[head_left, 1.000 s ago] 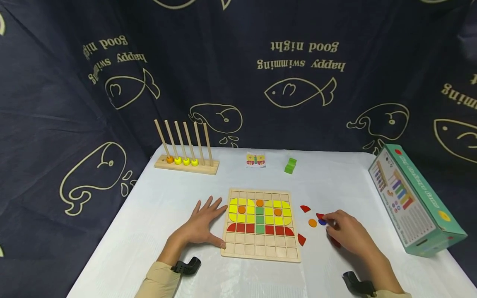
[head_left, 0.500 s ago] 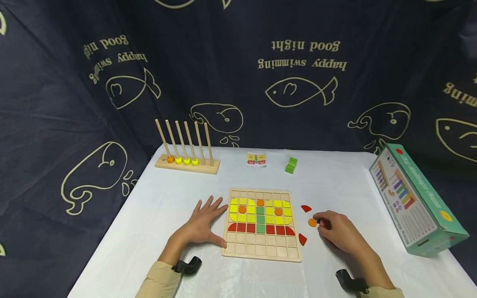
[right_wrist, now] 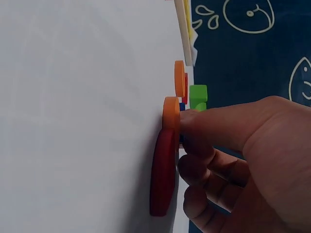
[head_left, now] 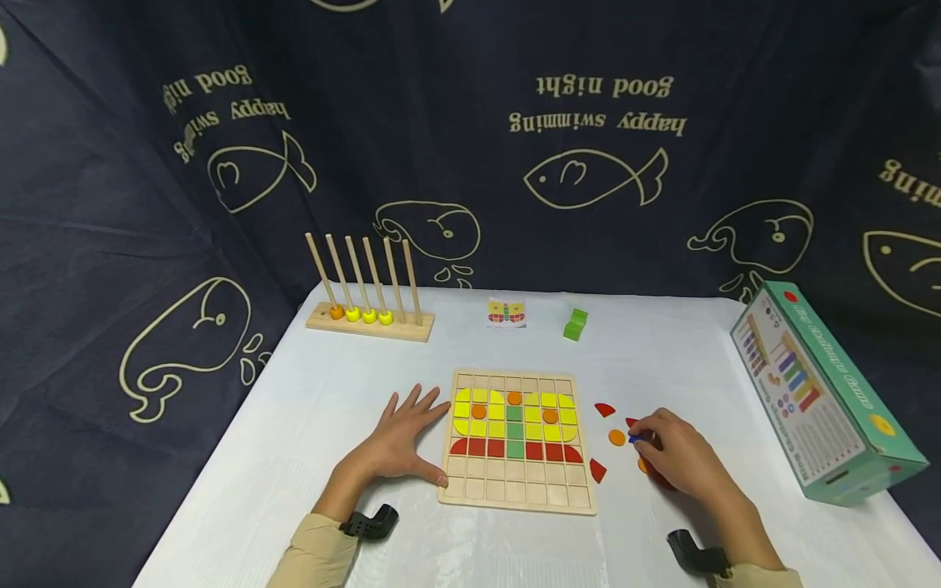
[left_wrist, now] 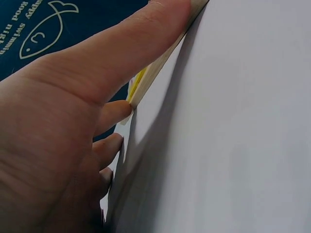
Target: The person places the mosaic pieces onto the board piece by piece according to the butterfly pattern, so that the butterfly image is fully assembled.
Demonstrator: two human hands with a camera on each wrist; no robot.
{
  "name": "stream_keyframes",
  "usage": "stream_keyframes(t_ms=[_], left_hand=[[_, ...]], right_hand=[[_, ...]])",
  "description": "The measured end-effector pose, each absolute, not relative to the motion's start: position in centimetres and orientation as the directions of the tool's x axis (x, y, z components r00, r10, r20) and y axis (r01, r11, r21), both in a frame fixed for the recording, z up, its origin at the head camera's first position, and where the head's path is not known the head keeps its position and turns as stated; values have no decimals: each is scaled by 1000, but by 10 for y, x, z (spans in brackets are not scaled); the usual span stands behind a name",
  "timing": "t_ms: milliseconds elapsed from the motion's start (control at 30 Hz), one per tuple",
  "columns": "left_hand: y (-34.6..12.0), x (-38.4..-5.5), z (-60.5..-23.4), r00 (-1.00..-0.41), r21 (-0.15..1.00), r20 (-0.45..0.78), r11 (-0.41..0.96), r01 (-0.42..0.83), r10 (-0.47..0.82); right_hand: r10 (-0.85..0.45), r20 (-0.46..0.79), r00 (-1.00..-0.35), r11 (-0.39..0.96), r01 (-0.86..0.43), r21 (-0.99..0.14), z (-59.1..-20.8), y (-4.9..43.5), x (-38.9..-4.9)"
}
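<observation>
A square wooden grid board (head_left: 495,491) carries flat yellow, red, green and orange pieces in a symmetrical pattern. My left hand (head_left: 397,445) lies spread at its left side, the thumb (left_wrist: 146,36) on the edge near the lower left corner. Right of the board, my right hand (head_left: 684,457) pinches a small blue disc (head_left: 635,438) between thumb and fingertips, close over the table. Around it lie orange discs (head_left: 617,438) and red quarter-round pieces (head_left: 604,410). The right wrist view shows an orange disc (right_wrist: 171,114) and a red piece (right_wrist: 163,177) beside the thumb; the thumb hides most of the blue disc.
At the back left stands a wooden peg rack (head_left: 367,327) with orange and yellow beads. A small pattern card (head_left: 506,313) and green blocks (head_left: 576,324) are at the back. On the right edge sits a green box (head_left: 823,400). A dark printed cloth (head_left: 470,147) hangs behind.
My right hand moved left with the blue disc, then slightly back right. A red piece and an orange disc by the hand show again. My left hand keeps its place on the board.
</observation>
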State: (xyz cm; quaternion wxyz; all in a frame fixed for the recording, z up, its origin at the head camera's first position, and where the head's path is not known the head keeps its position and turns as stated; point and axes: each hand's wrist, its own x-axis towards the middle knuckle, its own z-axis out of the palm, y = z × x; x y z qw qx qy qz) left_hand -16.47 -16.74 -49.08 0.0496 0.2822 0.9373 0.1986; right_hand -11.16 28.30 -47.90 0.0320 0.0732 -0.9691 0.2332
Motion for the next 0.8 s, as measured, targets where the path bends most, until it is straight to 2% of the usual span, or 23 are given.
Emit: stream_keyframes(t_ms=[267,800], left_hand=[[-167,-165,-491,-835,404,20,760,509,549],[-169,-163,-490,-826,425,28,741,519,563]], right_hand=[[-132,112,-985,893,-167,-419,-480,284,-112],[-134,92,-987,877,-161,-453,-477,275,-108]])
